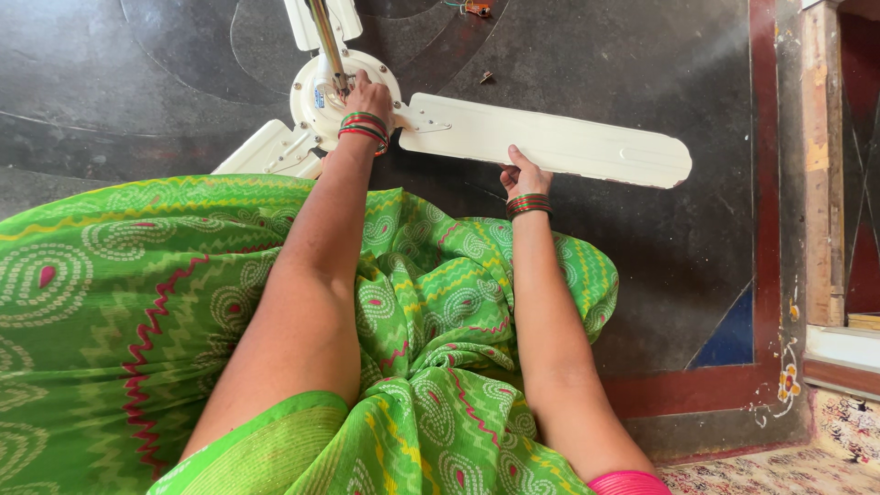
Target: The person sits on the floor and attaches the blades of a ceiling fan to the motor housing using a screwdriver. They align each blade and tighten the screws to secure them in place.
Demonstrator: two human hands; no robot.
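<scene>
A: As we look down from the head camera, we find a cream ceiling fan lying on the dark floor in the upper part of the frame, its metal rod running off the top edge

B: We see the left hand resting on the round motor housing near the rod's base, fingers curled over it; whether it truly grips we cannot tell. Red and green bangles sit at that wrist

A: And the right hand sits at centre frame, clasping the near edge of the long blade that stretches toward the right, thumb on top

B: We count two more blades, one at top centre, one at left partly under the green patterned cloth filling the lower left

A: A small screw lies on the floor just above the long blade, apart from both hands
</scene>
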